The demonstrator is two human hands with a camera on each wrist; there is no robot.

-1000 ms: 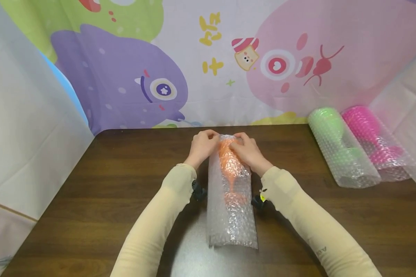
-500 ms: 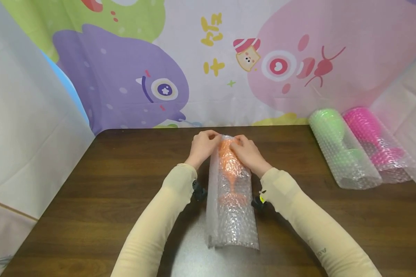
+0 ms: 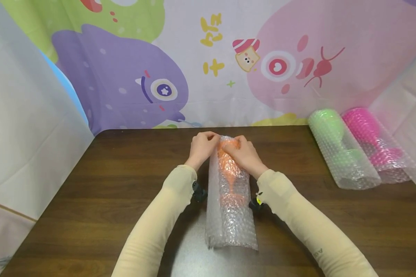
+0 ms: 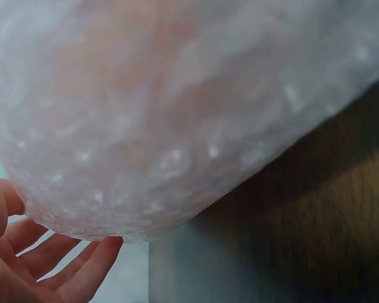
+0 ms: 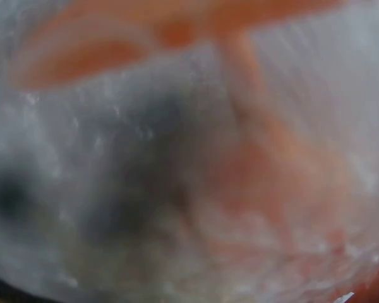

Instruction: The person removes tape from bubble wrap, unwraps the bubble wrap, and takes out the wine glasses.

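An orange stemmed goblet [image 3: 230,165] lies lengthwise inside a roll of bubble wrap [image 3: 238,231], its bowl toward the far end. My left hand [image 3: 202,148] pinches the wrap's left far edge. In the left wrist view, the thumb and fingers of that left hand [image 4: 82,271] curl at the edge of the bubble wrap [image 4: 132,177]. On the far right side, my right hand [image 3: 245,156] grips the roll, its thumb across the top over the bowl. Through the wrap, the right wrist view shows the blurred orange goblet [image 5: 243,69]; that hand is mostly hidden there.
At the back right, a green goblet in bubble wrap [image 3: 344,154] lies beside a pink goblet in bubble wrap [image 3: 378,142]. The dark wooden table [image 3: 100,192] meets a cartoon-printed cloth [image 3: 208,100] at its far edge.
My right hand has shifted slightly left, its thumb reaching farther over the goblet's far end. The left hand stays almost in place at the wrap's edge.
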